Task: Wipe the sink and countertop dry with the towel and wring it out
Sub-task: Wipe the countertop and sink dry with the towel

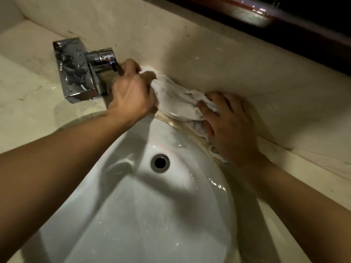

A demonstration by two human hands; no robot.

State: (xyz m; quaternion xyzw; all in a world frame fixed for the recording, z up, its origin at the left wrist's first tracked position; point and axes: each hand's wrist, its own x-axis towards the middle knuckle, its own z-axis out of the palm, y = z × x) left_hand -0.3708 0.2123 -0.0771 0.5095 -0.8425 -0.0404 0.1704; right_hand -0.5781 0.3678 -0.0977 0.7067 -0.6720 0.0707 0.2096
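A white towel point(176, 99) lies bunched on the narrow strip of beige countertop point(22, 111) behind the sink, against the backsplash. My left hand point(131, 92) grips the towel's left end right beside the tap. My right hand point(231, 126) presses flat on the towel's right end at the sink's rim, with its fingers curled into the cloth. The white oval sink point(133, 215) fills the lower middle, with water drops on its bowl and a dark drain hole point(160, 162) in its upper part.
A chrome tap point(79, 71) with a lever stands on the counter at the upper left, wet with drops. A beige backsplash wall point(209, 50) runs behind the towel. A dark red ledge point(284, 21) crosses the top right. Water pools on the counter below the tap.
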